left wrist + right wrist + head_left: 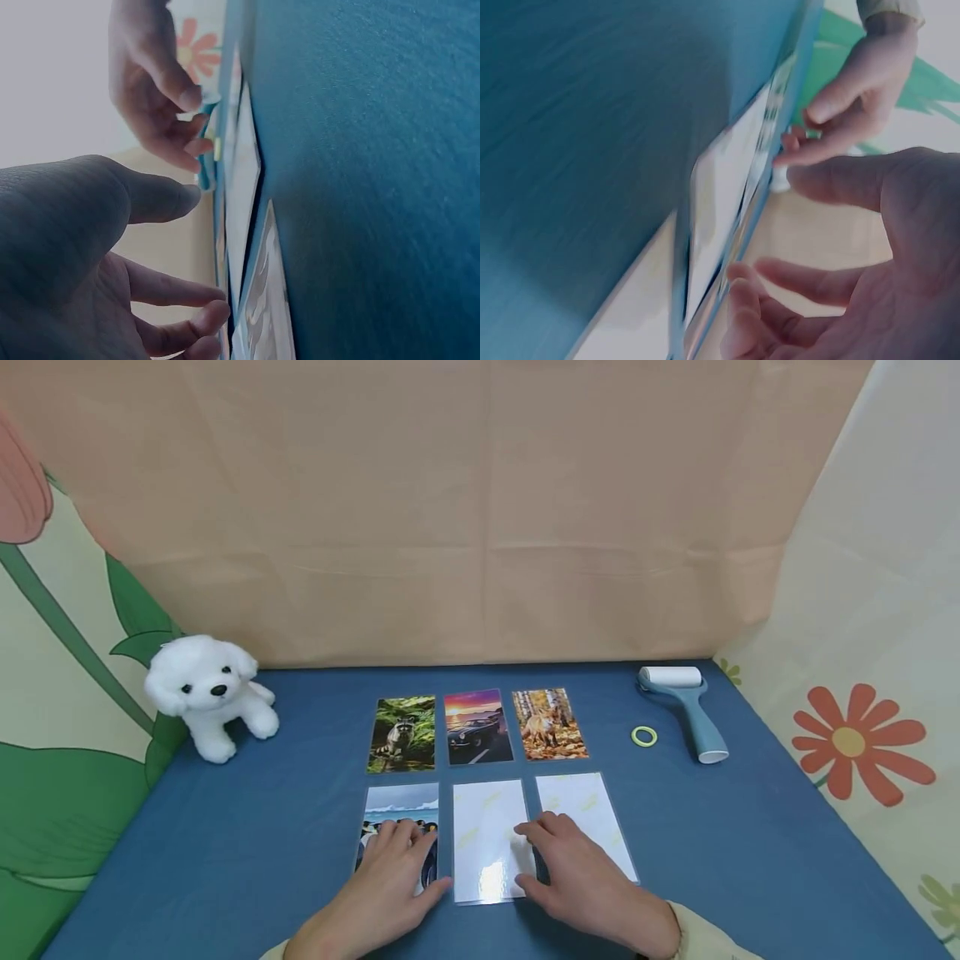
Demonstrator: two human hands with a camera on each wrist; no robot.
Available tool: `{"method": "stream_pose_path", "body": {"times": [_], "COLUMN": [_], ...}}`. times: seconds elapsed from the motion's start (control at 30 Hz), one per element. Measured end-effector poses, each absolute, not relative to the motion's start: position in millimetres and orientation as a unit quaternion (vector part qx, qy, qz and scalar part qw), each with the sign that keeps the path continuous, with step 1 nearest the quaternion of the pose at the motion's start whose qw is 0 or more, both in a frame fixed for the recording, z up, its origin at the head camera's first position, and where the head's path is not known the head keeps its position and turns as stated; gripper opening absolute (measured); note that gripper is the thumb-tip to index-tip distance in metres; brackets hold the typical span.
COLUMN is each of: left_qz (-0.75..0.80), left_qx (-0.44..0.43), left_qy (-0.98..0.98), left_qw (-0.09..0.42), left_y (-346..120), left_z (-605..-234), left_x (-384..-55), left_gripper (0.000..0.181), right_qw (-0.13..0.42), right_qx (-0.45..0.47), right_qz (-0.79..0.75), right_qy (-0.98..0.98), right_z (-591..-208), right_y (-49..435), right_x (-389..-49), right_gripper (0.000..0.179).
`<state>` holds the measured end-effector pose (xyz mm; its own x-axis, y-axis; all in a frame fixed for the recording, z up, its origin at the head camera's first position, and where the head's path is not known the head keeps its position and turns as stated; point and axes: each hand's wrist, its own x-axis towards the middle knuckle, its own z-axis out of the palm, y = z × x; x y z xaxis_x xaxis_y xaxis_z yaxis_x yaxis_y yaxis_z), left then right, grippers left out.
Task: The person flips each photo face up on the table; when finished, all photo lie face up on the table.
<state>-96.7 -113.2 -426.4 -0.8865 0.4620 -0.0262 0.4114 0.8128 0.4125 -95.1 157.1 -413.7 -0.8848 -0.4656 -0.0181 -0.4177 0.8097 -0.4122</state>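
Observation:
Six picture cards lie on the blue table in two rows. Over the penguin card [401, 797] at front left hovers my left hand [386, 881], its fingers loosely bent and part of the picture hidden beneath. My right hand [573, 872] is above the gap between the middle white-backed card [483, 827] and the right white-backed card [588, 810], thumb spread from the fingers. Neither hand holds anything. In the left wrist view the fingertips [214, 311] are close to the cards; whether they touch, I cannot tell.
Behind lie a raccoon card [402, 735], a car card [476, 727] and a fox card [550, 727]. A white plush dog [213, 689] sits at left. On the right are a yellow-green ring [643, 737] and a blue-handled roller [693, 714]. A beige backdrop [480, 527] borders the table.

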Motion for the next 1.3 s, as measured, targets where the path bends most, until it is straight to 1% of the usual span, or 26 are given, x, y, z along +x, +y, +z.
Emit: {"method": "stream_pose_path", "body": {"times": [0.13, 0.27, 0.4, 0.53, 0.7, 0.87, 0.97, 1.17, 1.3], "left_qz": [0.177, 0.167, 0.17, 0.169, 0.157, 0.158, 0.179, 0.236, 0.282], "left_qx": [0.231, 0.222, 0.217, 0.209, 0.192, 0.187, 0.185, 0.165, 0.143], "left_qy": [0.955, 0.959, 0.96, 0.962, 0.967, 0.967, 0.963, 0.951, 0.941], "left_qw": [0.057, 0.054, 0.045, 0.044, 0.052, 0.064, 0.077, 0.114, 0.117], "left_y": [-107.0, -101.3, -97.8, -93.4, -87.5, -84.3, -83.5, -82.2, -80.5], "left_z": [-429.3, -431.6, -434.2, -436.8, -439.3, -439.7, -439.4, -438.3, -437.5], "left_x": [-97.3, -97.6, -97.3, -96.8, -96.4, -96.5, -97.4, -98.9, -99.5], "left_gripper": [0.059, 0.062, 0.062, 0.061, 0.067, 0.065, 0.06, 0.06, 0.057], "right_qw": [0.062, 0.067, 0.081, 0.084, 0.075, 0.081, 0.087, 0.096, 0.102], "right_qx": [-0.232, -0.247, -0.267, -0.286, -0.303, -0.302, -0.301, -0.3, -0.298], "right_qz": [-0.193, -0.171, -0.147, -0.124, -0.115, -0.123, -0.126, -0.128, -0.129], "right_qy": [0.952, 0.951, 0.949, 0.946, 0.943, 0.942, 0.941, 0.941, 0.94], "right_z": [-413.5, -416.7, -422.2, -427.5, -430.5, -430.7, -430.6, -431.3, -430.5], "right_y": [171.7, 181.2, 184.8, 184.6, 181.7, 179.5, 179.4, 179.9, 179.6], "right_x": [-96.5, -97.8, -100.6, -104.1, -106.7, -107.5, -107.7, -108.8, -109.8], "right_gripper": [0.053, 0.062, 0.072, 0.075, 0.074, 0.071, 0.07, 0.069, 0.069]}}
